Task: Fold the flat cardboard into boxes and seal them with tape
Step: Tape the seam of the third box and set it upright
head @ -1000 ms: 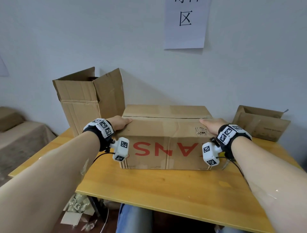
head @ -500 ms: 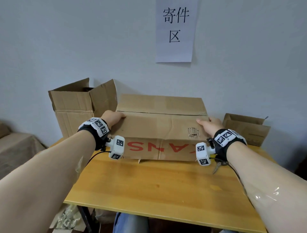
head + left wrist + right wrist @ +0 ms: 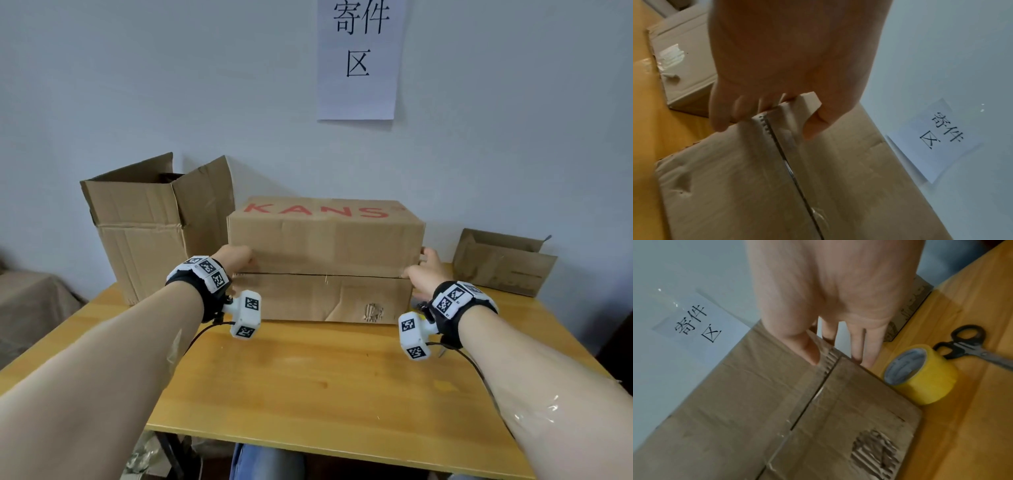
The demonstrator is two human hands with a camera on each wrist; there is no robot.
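A brown cardboard box (image 3: 325,240) lies on the wooden table (image 3: 325,387), red KANS lettering on its top. The face turned to me is made of two flaps that meet in a horizontal seam. My left hand (image 3: 236,257) grips the box's left end at the seam; in the left wrist view the left hand (image 3: 793,65) has its thumb on the flap face of the box (image 3: 756,186) and its fingers round the end. My right hand (image 3: 424,270) grips the right end. Seen from the right wrist, the right hand (image 3: 834,296) pinches the corner of the box (image 3: 777,402).
A tall open carton (image 3: 150,222) stands at the back left, close to the box. A low open carton (image 3: 503,263) sits at the back right. A yellow tape roll (image 3: 920,374) and scissors (image 3: 970,347) lie by the box's right end. The wall behind carries a paper sign (image 3: 359,58).
Both hands tipped the box towards me: the seam face went from the top to the front, and a face with upright KANS lettering came up on top.
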